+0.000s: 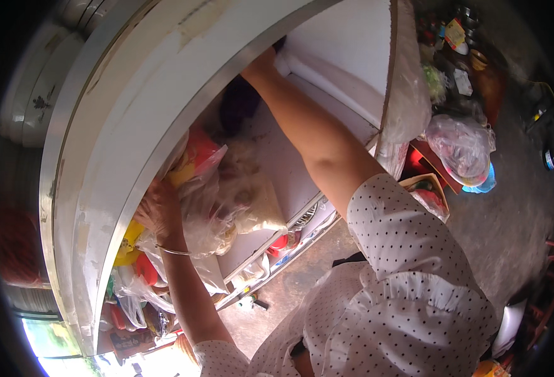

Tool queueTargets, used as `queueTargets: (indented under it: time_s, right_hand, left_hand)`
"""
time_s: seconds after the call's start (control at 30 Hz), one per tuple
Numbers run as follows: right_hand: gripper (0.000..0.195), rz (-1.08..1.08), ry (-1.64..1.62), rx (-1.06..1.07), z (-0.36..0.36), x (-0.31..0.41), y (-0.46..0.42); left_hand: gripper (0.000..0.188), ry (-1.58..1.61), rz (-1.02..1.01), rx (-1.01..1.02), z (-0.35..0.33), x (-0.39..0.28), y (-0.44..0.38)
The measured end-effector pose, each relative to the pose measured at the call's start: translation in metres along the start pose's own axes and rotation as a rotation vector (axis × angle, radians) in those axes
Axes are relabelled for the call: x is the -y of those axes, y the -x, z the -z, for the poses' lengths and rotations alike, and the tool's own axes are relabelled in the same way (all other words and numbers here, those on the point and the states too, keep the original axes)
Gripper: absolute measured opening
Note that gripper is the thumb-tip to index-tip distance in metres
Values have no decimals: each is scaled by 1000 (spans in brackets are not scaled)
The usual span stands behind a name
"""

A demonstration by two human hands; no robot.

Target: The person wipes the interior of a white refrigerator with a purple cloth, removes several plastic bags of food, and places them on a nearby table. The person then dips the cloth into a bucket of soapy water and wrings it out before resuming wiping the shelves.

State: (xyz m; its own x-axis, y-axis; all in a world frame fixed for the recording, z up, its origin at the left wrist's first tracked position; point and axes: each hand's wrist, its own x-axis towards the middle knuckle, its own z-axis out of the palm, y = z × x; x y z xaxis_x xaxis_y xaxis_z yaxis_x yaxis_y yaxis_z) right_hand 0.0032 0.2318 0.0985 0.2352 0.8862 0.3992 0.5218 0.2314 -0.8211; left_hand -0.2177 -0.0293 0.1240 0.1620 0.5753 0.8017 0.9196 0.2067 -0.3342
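My left hand (160,207) is inside a shelf unit, at the plastic bags on its left side. The fingers are partly hidden, so whether they grip anything cannot be told. Beside them are a red and yellow packet (200,153) and a clear plastic bag (201,200). A pale packet (262,207) lies toward the front edge of the shelf board (300,181). My right hand (261,62) reaches deep into the shelf, its fingers covered by the upper board (164,89). A dark purple bag or cloth (239,103) sits just below that hand.
White bowls (36,103) are stacked above the upper board. A red-lidded container (279,242) stands on a lower shelf. White plastic bags (133,292) hang or lie at lower left. On the right are a cardboard box (430,184) and a bag-covered bowl (461,146).
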Motion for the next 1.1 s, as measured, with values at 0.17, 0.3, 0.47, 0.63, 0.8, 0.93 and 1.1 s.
queueTargets:
  time_s: [0.17, 0.3, 0.47, 0.63, 0.8, 0.93, 1.1]
  right_hand:
    - [77, -348, -11, 311, -9, -82, 32]
    - [62, -83, -61, 466, 36, -39, 40]
    - [36, 678, -107, -274, 66, 19, 5]
    - [32, 809, 901, -237, 39, -72, -59]
    - [28, 232, 949, 458, 55, -89, 81]
    - [28, 229, 825, 611, 139, -76, 112]
    - [23, 411, 884, 1027, 258, -29, 204]
  left_hand:
    - [60, -106, -47, -26, -5, -11, -20]
    - [61, -18, 3, 18, -6, -13, -16]
    - [63, 33, 23, 48, -10, -1, -6]
    - [62, 82, -24, 4, -7, -16, -25]
    - [57, 104, 35, 63, -6, -15, -14]
    - [54, 175, 30, 48, 2, -15, -15]
    - [29, 9, -98, -128, 9, -19, -25]
